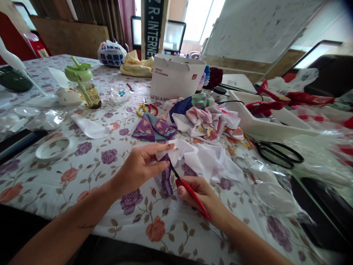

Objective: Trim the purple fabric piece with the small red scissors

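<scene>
The left hand (140,169) is pinching a white cloth (197,162) and its purple patch (165,180) near the front edge of the flowery tablecloth (157,228), while the right hand (202,197) is holding small red-handled scissors (193,197) against the cloth.

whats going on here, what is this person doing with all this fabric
A person is working at a table with both bare hands. Their left hand pinches a white cloth together with a purple patterned fabric piece. Their right hand grips a red-handled pointed tool, its dark tip at the cloth. A floral tablecloth holds a pile of fabric scraps, yellow-and-red-handled scissors and black-handled scissors.
</scene>
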